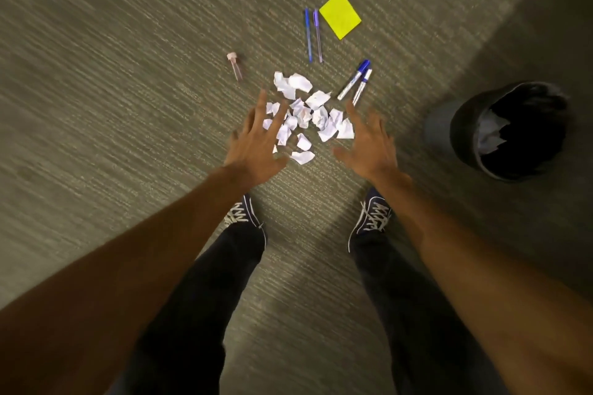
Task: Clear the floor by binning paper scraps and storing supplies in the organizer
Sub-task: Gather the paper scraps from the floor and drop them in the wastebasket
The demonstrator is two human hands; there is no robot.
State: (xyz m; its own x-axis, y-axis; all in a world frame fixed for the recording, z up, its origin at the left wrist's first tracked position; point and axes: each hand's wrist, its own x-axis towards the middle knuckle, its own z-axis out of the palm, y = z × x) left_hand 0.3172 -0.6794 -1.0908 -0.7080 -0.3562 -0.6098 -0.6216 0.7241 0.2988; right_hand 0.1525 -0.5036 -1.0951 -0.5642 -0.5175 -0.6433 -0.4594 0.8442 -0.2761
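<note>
Two hands are reaching down, the left hand (256, 141) and right hand (369, 141) both empty with fingers spread wide apart. The paper scraps (305, 115) are lying between the fingertips on the carpet (128, 74). Being light, crumpled and loose, they will likely scatter, so scooping inward from both outer edges looks best. The bin (462, 138) is standing beyond the right fingers.
</note>
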